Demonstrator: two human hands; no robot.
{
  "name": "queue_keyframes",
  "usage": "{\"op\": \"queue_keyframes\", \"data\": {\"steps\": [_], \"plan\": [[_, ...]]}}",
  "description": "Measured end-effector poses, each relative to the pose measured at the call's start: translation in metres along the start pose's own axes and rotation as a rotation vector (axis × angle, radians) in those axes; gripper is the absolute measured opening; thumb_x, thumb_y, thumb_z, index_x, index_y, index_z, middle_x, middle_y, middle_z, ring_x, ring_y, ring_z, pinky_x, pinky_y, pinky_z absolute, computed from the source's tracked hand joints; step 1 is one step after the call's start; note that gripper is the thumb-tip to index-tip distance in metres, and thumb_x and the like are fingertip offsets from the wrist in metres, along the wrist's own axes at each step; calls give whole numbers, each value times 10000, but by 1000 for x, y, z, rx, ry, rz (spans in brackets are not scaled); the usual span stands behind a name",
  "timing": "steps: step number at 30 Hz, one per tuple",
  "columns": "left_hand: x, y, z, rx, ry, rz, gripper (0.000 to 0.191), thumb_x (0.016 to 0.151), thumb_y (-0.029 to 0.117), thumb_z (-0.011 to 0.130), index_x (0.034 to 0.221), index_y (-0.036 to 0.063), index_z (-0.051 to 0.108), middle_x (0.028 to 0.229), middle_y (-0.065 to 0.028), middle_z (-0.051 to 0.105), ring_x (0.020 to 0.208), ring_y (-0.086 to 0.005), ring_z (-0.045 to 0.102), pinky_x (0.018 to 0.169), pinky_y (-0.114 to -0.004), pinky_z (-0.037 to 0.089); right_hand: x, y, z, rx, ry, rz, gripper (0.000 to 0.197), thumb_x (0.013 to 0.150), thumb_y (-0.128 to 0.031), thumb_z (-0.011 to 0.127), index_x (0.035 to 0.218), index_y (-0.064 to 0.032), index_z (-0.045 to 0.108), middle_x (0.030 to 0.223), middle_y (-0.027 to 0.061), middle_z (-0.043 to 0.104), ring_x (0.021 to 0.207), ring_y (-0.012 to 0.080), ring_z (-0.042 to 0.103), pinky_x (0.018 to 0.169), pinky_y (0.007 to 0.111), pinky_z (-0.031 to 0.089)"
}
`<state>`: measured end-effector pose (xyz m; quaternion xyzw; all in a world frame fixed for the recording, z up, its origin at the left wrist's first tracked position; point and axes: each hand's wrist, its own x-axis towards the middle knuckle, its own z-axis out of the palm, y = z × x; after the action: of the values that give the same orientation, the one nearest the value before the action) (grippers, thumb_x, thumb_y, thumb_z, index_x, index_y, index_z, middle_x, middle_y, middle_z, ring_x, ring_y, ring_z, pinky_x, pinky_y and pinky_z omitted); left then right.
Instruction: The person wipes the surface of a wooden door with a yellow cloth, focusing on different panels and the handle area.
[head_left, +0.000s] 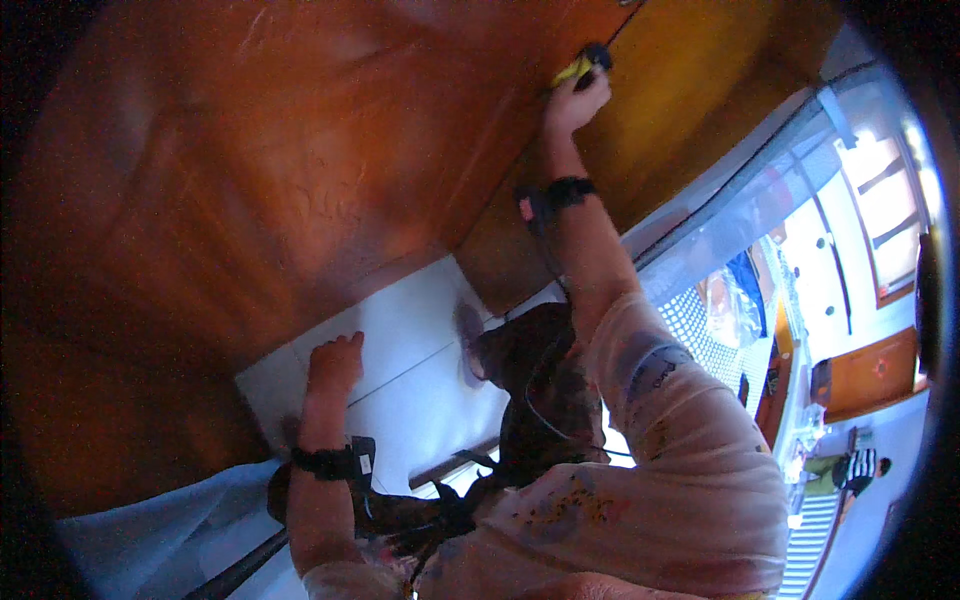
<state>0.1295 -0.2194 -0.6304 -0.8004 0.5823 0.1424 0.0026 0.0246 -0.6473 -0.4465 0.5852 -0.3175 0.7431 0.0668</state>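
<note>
My right hand (581, 101) is raised high, gripping a small yellow-and-black handheld object (589, 61); blur hides its exact kind. It is beside the dark seam where a large glossy brown sheet or panel (322, 172) meets an amber-brown side surface (697, 82). Creases run across the brown surface, and its material is uncertain. Lower down, my left hand (334, 365) has its fingers curled in, with nothing visible in it. It appears in front of white floor tiles (420, 360), close to the lower edge of the brown surface. Both wrists wear black straps with small devices.
Pale translucent sheeting (780, 176) with a dark edge runs along the right. Beyond it are a bed-like surface with a dotted cover (694, 322), clear plastic (731, 307) and a wooden cabinet (870, 375). Another person (855, 472) is far off. Light-blue fabric (172, 525) hangs lower left.
</note>
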Motion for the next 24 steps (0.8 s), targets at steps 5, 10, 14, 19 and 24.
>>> {"op": "queue_keyframes", "data": {"steps": [5, 10, 14, 19, 24], "plan": [[9, 9, 9, 21, -42, 56, 311, 813, 131, 467, 1118, 104, 522, 904, -132, 609, 809, -285, 613, 693, -417, 494, -113, 7, -46, -117, -299, 615, 385, 803, -36, 516, 1174, 22, 432, 1170, 203, 451, 1069, 335, 446, 926, 380, 355], [6, -8, 16, 21, -44, -2, 286, 804, 126, 482, 1084, 104, 533, 895, -128, 609, 805, -288, 615, 672, -422, 498, -116, -43, -26, 393, -283, 963, 407, 822, -31, 461, 1221, 20, 399, 1213, 179, 438, 1081, 311, 451, 921, 359, 359], [24, -5, 31, -43, 120, 90, 248, 812, 127, 469, 1046, 99, 547, 882, -131, 614, 781, -288, 621, 657, -414, 502, -59, -39, -10, 531, -243, 625, 446, 880, -106, 411, 1305, 4, 329, 1321, 161, 361, 1165, 301, 390, 969, 345, 307], [12, -7, 28, -25, 76, 63, 245, 817, 121, 450, 1038, 100, 555, 863, -145, 615, 736, -288, 625, 636, -405, 505, 5, -119, -5, 426, -248, 284, 479, 944, -229, 378, 1374, -63, 247, 1433, 118, 192, 1274, 308, 257, 1039, 366, 219], [8, -8, 22, -15, -36, 26, 283, 820, 119, 442, 1085, 105, 539, 885, -148, 611, 772, -294, 624, 653, -413, 504, -91, -66, -17, 221, -319, 305, 525, 949, -240, 367, 1372, 6, 176, 1446, 191, 62, 1324, 331, 125, 1071, 375, 139]]}}
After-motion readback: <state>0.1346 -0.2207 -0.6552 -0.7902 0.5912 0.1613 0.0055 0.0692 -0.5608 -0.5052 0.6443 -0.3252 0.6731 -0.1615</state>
